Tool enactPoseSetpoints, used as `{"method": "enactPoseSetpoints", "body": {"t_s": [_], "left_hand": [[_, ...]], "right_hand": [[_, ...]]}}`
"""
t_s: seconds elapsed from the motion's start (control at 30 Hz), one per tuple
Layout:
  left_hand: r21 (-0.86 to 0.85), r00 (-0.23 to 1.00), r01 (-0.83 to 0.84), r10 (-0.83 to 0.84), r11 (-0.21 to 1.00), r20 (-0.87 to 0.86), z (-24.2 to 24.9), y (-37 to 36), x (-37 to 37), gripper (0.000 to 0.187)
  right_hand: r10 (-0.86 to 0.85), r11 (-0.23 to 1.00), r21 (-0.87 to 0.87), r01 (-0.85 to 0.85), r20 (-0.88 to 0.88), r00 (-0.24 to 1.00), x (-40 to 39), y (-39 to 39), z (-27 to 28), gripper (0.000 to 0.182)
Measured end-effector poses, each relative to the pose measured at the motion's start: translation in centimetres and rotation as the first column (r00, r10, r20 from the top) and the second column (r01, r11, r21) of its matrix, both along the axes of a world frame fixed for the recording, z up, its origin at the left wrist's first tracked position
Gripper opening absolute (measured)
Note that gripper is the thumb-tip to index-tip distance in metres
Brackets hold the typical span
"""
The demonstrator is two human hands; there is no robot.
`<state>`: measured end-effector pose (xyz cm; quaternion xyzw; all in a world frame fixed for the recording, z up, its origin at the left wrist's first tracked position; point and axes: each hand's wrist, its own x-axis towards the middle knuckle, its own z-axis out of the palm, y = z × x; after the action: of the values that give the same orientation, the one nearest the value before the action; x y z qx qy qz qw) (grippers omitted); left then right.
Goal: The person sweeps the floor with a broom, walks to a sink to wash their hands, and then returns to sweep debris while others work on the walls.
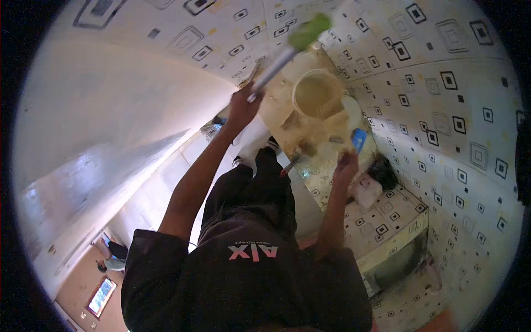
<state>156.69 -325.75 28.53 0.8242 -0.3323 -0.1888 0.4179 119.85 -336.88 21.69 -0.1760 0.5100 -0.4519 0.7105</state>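
My left hand [245, 108] is closed round the pale grey handle [275, 68] of a long tool. Its green head [310, 32], blurred by motion, points up toward the patterned wall. On the right, my right hand [347, 165] is closed, with a flat blue piece [359, 141] sticking out above the fingers; its kind is unclear. Ahead, between both hands, stands a cream bucket [295, 95] with cloudy liquid inside. A round whitish lid [353, 112] lies close beside it. Nearer my legs, a small brush-like tool [293, 164] rests on the stained surface.
A black bag [383, 171] and a whitish plastic container [365, 191] sit at the right by a patterned ledge [381, 224]. Patterned walls [420, 105] rise ahead and right; a smooth pale wall [110, 99] rises left. Another person [113, 261] is far off at lower left.
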Motion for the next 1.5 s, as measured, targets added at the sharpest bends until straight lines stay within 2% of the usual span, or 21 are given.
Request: {"method": "enactPoseSetpoints", "body": {"t_s": [0.07,0.13,0.23,0.33,0.37,0.43,0.5,0.57,0.67,0.77,0.87,0.9,1.0,1.1,1.2,1.27,1.33,1.37,1.43,1.47,1.5], "left_hand": [[-0.097,0.998,0.019,-0.025,0.995,-0.057,1.5,2.6,0.4,0.025],[0.036,0.997,0.023,-0.020,0.999,-0.071,2.5,4.9,1.0,0.023],[0.019,0.993,0.037,-0.034,0.999,-0.116,5.1,6.5,0.8,0.015],[0.036,0.992,0.037,-0.033,0.999,-0.124,6.1,7.8,1.0,0.017],[0.013,0.992,0.038,-0.036,0.999,-0.125,6.2,8.3,1.2,0.018],[-0.034,0.991,0.028,-0.032,0.999,-0.126,6.2,9.3,1.3,0.019],[-0.045,0.986,-0.016,0.009,0.999,-0.167,6.4,10.8,1.4,0.017],[-0.054,0.977,-0.058,0.045,0.997,-0.208,6.6,12.4,1.6,0.014],[-0.119,0.957,-0.161,0.125,0.980,-0.262,6.6,14.4,1.6,0.014],[-0.162,0.938,-0.195,0.136,0.967,-0.318,7.2,16.0,1.7,0.016],[-0.145,0.940,-0.206,0.155,0.968,-0.305,6.7,18.5,2.3,0.017],[-0.118,0.942,-0.207,0.165,0.971,-0.294,6.8,19.1,2.1,0.017],[-0.048,0.937,-0.244,0.222,0.969,-0.271,6.5,21.2,1.9,0.020],[-0.121,0.891,-0.346,0.285,0.930,-0.354,5.5,22.8,0.9,0.023],[-0.104,0.888,-0.367,0.315,0.924,-0.335,5.1,24.0,-0.1,0.022],[-0.044,0.865,-0.400,0.361,0.915,-0.348,5.5,24.6,-0.8,0.018],[0.032,0.837,-0.411,0.391,0.911,-0.382,4.7,25.7,-1.7,0.015],[0.060,0.839,-0.396,0.387,0.916,-0.382,4.4,25.7,-2.3,0.012],[-0.081,0.954,-0.274,0.259,0.958,-0.152,2.0,25.5,-3.7,0.011],[-0.087,0.980,-0.197,0.198,0.977,0.003,3.3,24.6,-4.2,0.013],[-0.116,0.980,-0.197,0.190,0.974,-0.062,4.5,24.0,-4.9,0.012]], "right_hand": [[0.058,0.993,0.103,-0.057,-0.006,0.998,-1.1,2.1,-2.0,0.024],[0.179,0.969,0.193,-0.157,-0.105,0.978,-1.6,3.8,-3.1,0.025],[0.413,0.896,0.253,-0.364,-0.177,0.894,-1.6,4.4,-4.3,0.027],[0.505,0.861,0.224,-0.456,-0.277,0.817,-0.6,4.0,-4.3,0.027],[0.521,0.833,0.153,-0.532,-0.543,0.659,0.0,3.8,-4.4,0.029],[0.328,0.705,0.086,-0.704,-0.919,0.217,1.1,2.9,-6.0,0.033],[0.160,0.741,-0.311,-0.595,-0.779,0.606,1.9,1.9,-7.7,0.039],[0.078,0.739,-0.232,-0.633,-0.903,0.423,6.3,0.9,-0.4,0.045],[-0.018,0.677,-0.191,-0.710,-0.970,0.244,8.6,-2.0,-1.8,0.055],[0.027,0.657,0.062,-0.752,-0.998,-0.059,10.6,-3.7,-2.7,0.055],[0.086,0.707,0.239,-0.665,-0.963,-0.256,11.7,-3.4,-1.4,0.054],[0.187,0.699,0.277,-0.659,-0.961,-0.206,12.3,-3.3,0.4,0.052],[-0.003,0.565,0.026,-0.824,-0.999,-0.033,10.1,-3.4,-1.9,0.056],[0.010,0.550,-0.021,-0.835,-0.999,0.032,8.7,-4.6,-5.4,0.058],[-0.383,0.578,-0.145,-0.803,-0.917,-0.109,9.0,-4.1,-5.4,0.053],[-0.243,0.704,-0.247,-0.666,-0.965,0.100,15.3,-0.6,4.8,0.044],[-0.297,0.610,-0.502,-0.613,-0.862,0.410,16.1,0.2,4.6,0.042],[-0.206,0.566,-0.539,-0.624,-0.825,0.526,17.3,1.4,3.9,0.038],[-0.123,0.246,-0.661,-0.709,-0.746,0.654,20.1,2.8,-1.3,0.031],[0.121,0.333,-0.554,-0.763,-0.777,0.617,22.8,4.7,0.0,0.031],[0.359,0.385,-0.426,-0.819,-0.748,0.558,25.7,6.3,1.6,0.032]]}}
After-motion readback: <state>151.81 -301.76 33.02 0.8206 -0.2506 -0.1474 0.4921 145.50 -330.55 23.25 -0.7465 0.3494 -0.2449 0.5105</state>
